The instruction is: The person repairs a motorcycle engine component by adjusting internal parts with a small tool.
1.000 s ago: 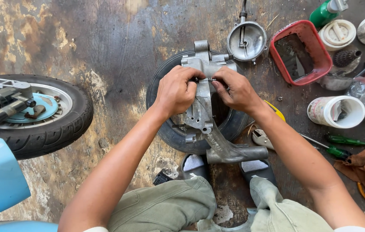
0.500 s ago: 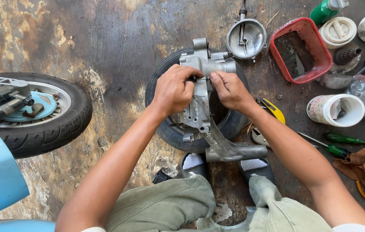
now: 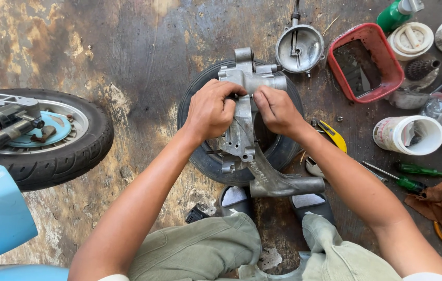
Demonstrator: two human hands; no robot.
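The grey metal engine casing (image 3: 244, 117) lies lengthwise across a black tyre (image 3: 208, 161), running away from the person. Left hand (image 3: 210, 109) and right hand (image 3: 278, 109) clasp its upper part from either side, equally near.

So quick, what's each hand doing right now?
Left hand: fingers curled shut on the metal casing.
Right hand: fingers closed, pinching the same casing near its top.
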